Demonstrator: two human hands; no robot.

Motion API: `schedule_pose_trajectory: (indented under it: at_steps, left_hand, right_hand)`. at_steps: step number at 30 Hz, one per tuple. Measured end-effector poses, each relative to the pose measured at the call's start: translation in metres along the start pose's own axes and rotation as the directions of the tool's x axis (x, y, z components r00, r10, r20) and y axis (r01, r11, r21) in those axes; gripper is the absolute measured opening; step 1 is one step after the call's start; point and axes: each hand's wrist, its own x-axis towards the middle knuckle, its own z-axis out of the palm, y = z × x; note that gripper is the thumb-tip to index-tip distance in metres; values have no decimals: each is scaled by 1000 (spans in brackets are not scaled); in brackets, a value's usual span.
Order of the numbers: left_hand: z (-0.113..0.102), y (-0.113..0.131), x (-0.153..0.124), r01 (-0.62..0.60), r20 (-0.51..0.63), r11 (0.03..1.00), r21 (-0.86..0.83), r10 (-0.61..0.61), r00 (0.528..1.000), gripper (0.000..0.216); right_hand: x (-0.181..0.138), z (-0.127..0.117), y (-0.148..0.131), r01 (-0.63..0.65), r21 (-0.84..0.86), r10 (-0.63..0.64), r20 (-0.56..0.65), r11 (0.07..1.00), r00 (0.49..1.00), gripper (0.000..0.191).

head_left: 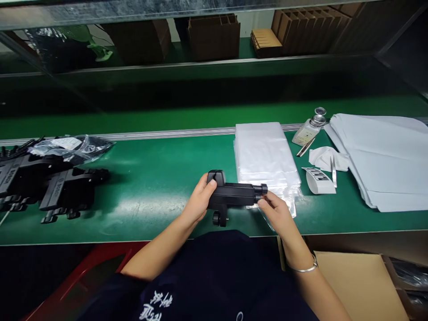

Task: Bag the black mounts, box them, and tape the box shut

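Holding: one black clamp-style phone holder (234,194), lifted just above the green bench (150,178) near its front edge, in front of a stack of clear plastic bags (264,151). Left hand (197,203): wrapped round the holder's left end, thumb on top. Right hand (276,214): fingertips pinching the small knob at the right end. Handling note: probably best kept level, left grip firm and right pinch light, so the body does not twist. Like holders (50,183) heaped far left.
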Motion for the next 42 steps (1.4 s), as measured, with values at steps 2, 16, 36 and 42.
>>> schedule_pose_trajectory:
  at_steps: [2, 16, 36, 42]
  left_hand:
    - [3, -1, 0, -59, 11, 997, 48, 59, 998, 55]
    - [0, 11, -11, -186, 188, 981, 57, 172, 967, 61]
    - [-11, -5, -3, 4, -14, 1000, 2, -4, 1000, 57]
    - [-11, -8, 3, 103, -33, 994, -34, -104, 994, 60]
  right_hand:
    - [1, 3, 2, -15, -9, 15, -42, 1000, 999, 43]
    - [-3, -15, 1, 88, -88, -101, -155, 992, 983, 30]
    - [7, 1, -44, 20, -357, -68, -123, 934, 990, 37]
    - [21, 5, -38, -18, -283, -20, -132, 959, 991, 40]
